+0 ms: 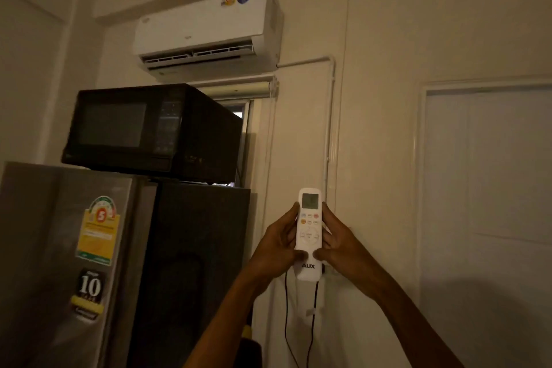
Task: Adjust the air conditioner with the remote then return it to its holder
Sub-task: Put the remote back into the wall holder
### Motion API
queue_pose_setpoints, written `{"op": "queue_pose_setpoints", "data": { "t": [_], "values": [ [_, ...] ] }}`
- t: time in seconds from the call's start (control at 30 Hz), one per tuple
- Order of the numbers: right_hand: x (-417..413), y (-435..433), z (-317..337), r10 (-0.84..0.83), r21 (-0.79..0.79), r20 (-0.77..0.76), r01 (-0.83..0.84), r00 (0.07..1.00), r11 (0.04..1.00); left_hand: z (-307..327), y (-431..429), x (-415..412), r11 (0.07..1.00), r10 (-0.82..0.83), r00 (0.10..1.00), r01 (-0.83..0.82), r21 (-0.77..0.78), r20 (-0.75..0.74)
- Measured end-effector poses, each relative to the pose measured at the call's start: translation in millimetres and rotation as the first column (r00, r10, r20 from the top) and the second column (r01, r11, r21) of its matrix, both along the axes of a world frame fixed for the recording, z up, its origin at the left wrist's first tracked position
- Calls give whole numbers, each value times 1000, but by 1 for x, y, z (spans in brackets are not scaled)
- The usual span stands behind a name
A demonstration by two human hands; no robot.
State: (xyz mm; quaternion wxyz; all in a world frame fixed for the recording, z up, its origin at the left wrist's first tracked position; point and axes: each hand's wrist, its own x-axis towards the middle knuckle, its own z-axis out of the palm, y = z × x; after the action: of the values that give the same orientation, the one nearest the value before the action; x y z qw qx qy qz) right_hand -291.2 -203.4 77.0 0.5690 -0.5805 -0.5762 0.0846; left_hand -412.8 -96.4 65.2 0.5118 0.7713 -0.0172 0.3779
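White AUX remote [309, 233] stands upright between our palms, left hand [279, 243] and right hand [337, 243] both clasping its sides. High above them the air conditioner [209, 30] looks open-louvred; the holder is hidden, so we judge re-seating unfinished.

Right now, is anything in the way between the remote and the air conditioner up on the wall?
Nothing visible blocks it. Both hands, left and right, hold the remote upright by the wall, and the air conditioner hangs above and to the left. The microwave sits below the unit, left of that line.
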Motion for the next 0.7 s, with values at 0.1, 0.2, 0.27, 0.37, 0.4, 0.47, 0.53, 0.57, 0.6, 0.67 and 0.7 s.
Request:
{"op": "queue_pose_setpoints", "data": {
  "t": [0.1,0.2,0.27,0.37,0.4,0.47,0.53,0.57,0.6,0.67,0.7],
  "values": [
    [34,16,0,-36,11,2,36,999,999,2,19,39,1000,-20,1000,20,-7,6],
    [71,33,4,-69,30,1,69,998,997,7,36,77,998,-53,998,54,-27,18],
    [95,43,5,-87,51,12,86,996,995,12,49,104,997,-72,997,72,-15,13],
    [132,56,3,-114,73,27,112,993,991,14,64,146,996,-84,996,84,-26,12],
    [144,59,1,-118,74,22,116,993,990,13,68,158,995,-86,996,86,-42,15],
    [168,65,-2,-128,58,7,127,992,990,11,73,183,992,-92,996,94,-89,22],
    [193,70,-5,-148,52,-1,148,989,988,9,78,209,988,-104,994,107,-111,31],
    [206,72,-5,-157,56,4,157,988,986,8,81,222,987,-110,993,113,-111,31],
    [219,75,-6,-165,64,15,164,986,984,7,84,235,987,-114,993,116,-108,30],
    [241,80,-8,-186,83,46,181,982,980,4,88,262,987,-122,992,125,-99,34],
    [251,83,-10,-203,93,62,197,977,976,2,91,276,988,-126,991,129,-90,42]
  ]
}}
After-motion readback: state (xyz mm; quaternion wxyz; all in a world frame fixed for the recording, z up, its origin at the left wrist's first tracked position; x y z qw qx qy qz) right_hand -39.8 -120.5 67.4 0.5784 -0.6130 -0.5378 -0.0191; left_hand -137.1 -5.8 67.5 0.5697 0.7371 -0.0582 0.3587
